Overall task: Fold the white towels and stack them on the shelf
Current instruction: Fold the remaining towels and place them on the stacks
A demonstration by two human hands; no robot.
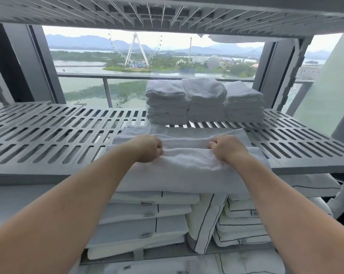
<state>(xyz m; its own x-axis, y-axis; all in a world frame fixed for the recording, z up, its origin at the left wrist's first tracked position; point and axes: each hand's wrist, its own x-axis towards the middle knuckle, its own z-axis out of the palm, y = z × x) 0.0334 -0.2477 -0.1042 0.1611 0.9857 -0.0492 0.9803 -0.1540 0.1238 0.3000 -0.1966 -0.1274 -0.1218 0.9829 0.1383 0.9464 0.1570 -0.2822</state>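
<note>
A white towel [187, 165] lies spread across the front of the grey slotted shelf [48, 133], its near part hanging over the shelf's front edge. My left hand [147, 148] and my right hand [226, 148] each grip a raised fold of this towel, fists curled, about a forearm's width apart. Behind them, at the back of the shelf, stand three stacks of folded white towels [204, 103] side by side.
Another slotted shelf [167, 12] hangs close overhead. Below the working shelf lie stacked white linens with dark piping [153, 220]. Shelf posts [276, 76] flank the sides, with a window and railing behind. The shelf's left half is bare grating.
</note>
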